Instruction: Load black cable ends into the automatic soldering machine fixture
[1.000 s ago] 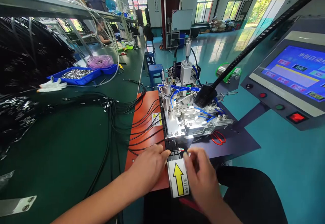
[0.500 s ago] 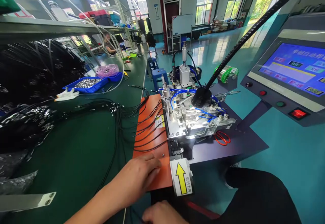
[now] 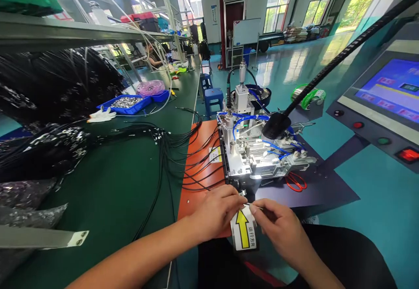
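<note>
My left hand (image 3: 221,208) reaches over the front end of the orange plate (image 3: 203,138), its fingertips pinched at the machine's front edge. Opposite it, my right hand (image 3: 279,230) is closed in a pinch. A short thin dark stretch of black cable (image 3: 248,204) shows between the fingertips of both hands; the rest of it is hidden by the fingers. Just below sits a white block with a yellow arrow (image 3: 242,230). Several black cables (image 3: 204,176) lie across the orange plate into the side of the metal machine (image 3: 258,149).
A bundle of black cables (image 3: 160,149) runs along the green table (image 3: 114,184). Blue trays (image 3: 134,108) with small metal parts and a white glove (image 3: 101,115) lie farther back. Red-handled scissors (image 3: 296,182), a lamp (image 3: 276,125) and a control screen (image 3: 393,86) are on the right.
My right hand has risen from the bottom edge to meet the left. The left has moved right, off the orange plate's middle, and both now pinch the cable. The view has shifted left.
</note>
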Tool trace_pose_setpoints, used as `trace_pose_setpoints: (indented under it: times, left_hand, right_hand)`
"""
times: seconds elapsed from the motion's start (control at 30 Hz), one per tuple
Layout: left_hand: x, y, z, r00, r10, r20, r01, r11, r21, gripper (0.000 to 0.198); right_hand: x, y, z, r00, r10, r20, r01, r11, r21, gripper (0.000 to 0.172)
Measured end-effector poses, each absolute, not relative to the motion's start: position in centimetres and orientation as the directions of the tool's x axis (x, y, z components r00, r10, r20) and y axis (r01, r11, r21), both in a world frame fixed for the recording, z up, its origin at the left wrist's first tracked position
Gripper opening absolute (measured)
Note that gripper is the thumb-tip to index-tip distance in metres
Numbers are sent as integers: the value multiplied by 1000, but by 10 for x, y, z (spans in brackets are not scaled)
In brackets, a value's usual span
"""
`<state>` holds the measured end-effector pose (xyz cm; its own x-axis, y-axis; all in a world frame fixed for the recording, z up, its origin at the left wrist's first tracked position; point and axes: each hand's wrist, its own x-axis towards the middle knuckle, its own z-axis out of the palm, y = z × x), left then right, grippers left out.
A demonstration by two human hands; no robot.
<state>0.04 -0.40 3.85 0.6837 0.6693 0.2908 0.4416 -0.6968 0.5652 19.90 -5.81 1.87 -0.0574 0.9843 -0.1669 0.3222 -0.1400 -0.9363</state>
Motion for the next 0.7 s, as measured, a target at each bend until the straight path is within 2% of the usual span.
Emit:
trace_pose_setpoints:
  times: [0.13, 0.27, 0.7]
  left_hand:
    - [5, -3, 16, 615, 670, 416, 411, -722, 556, 19]
    - [2, -3, 7, 577, 657, 486, 376, -741, 556, 21]
    - [5, -3, 11, 589, 694, 414, 393, -694, 604, 19]
  right_hand:
    - [199, -61, 11, -42, 988, -148, 208, -136, -969, 21]
    - [202, -64, 8, -19, 983, -183, 119, -179, -977, 27]
    - [217, -59, 16, 5, 964, -268, -32, -267, -963, 32]
